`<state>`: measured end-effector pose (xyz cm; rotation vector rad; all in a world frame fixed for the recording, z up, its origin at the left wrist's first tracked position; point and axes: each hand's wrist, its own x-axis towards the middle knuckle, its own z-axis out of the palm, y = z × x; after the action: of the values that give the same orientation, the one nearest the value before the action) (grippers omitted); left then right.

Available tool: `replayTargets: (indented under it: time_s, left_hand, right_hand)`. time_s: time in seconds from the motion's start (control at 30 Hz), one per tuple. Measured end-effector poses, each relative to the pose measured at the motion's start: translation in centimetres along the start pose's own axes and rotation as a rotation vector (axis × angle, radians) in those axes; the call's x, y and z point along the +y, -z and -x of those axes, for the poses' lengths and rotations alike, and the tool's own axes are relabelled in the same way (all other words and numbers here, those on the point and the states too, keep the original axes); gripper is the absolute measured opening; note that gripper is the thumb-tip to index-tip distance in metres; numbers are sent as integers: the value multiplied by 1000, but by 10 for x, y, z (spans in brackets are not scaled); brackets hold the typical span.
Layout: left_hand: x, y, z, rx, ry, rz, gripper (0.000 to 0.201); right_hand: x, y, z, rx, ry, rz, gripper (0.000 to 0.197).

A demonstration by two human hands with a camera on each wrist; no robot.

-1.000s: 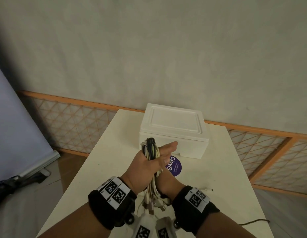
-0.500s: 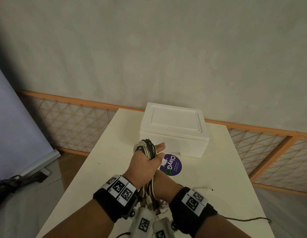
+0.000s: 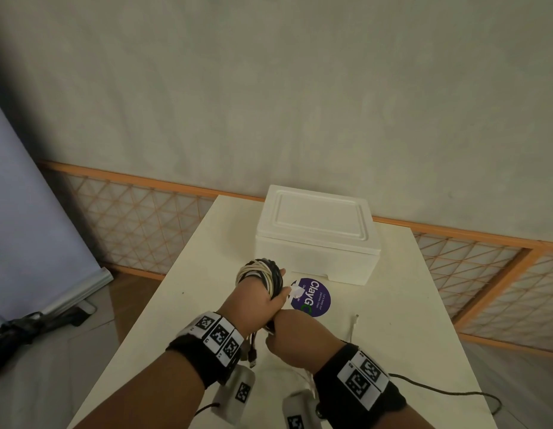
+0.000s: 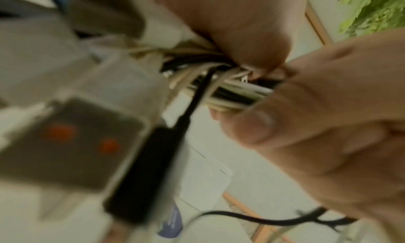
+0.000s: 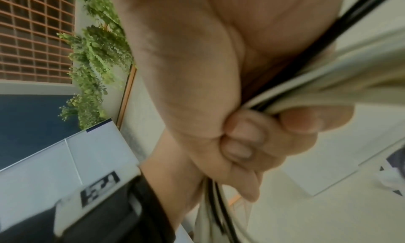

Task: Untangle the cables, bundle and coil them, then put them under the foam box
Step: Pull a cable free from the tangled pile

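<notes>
fingers (image 5: 245,142) of my right hand (image 3: 295,339), item one: curled tight round the loose run of the cables (image 3: 263,275), thumb over the strands, seen close in the right wrist view. fist sits at 6 o'clock of the coil.

left hand (image 3: 256,305), item two: wrapped in turns of cream and black cable, loops riding over the knuckles and fingers; in the left wrist view its fingertips (image 4: 252,125) pinch the strands where the turns cross. both hands holding, neither slack.

cables, item three: one mixed bundle, held above the table (image 3: 188,298), near the centre. plug ends hang below my wrists at 6 o'clock. a single thin white lead (image 3: 354,328) lies on the table at 4 o'clock of the hands, apart from the bundle.

foam box (image 3: 315,236), item four: white, lid on, at 12 o'clock of the hands, resting flat on the table. purple round sticker (image 3: 314,297) between box and hands.

handling, my judgement: bundle is light, soft, springy; smooth jackets likely to slip and uncoil if grip eases. best held across the crossing of the turns, not by the dangling plugs. foam box should lift easily from one edge but dents under hard fingertips.
</notes>
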<state>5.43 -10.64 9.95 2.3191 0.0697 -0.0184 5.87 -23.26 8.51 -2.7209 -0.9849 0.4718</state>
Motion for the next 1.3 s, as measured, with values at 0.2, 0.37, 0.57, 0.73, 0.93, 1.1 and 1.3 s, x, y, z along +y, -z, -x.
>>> replayTargets:
  time_s: [0.2,0.37,0.57,0.73,0.93,1.1,1.3]
  left_hand:
    - [-22,-12,-10,-148,86,-213,81]
    - [-26,-8,-4,-206,-60,-272,108]
    - [-34,-17,-1,-660,150,-500,109]
    - [-18,-13,5,-391,-214,-791,10]
    - [-40,-7,0,-190,-179,-849,18]
    - [-76,14,-1,-179,42,-915,18]
    - [-98,34,6,-194,241,-948,18]
  right_hand:
    - [11,-1,3,-85,-39,26,30]
    - [21,11,5,-139,1,-40,38]
    - [25,14,7,-156,1,-5,34]
    - [19,4,4,-171,-42,32,21]
    - [40,-4,8,-195,-114,20,11]
    - [79,-12,27,-188,-217,24,14]
    - [135,-3,45,-25,-429,120,9]
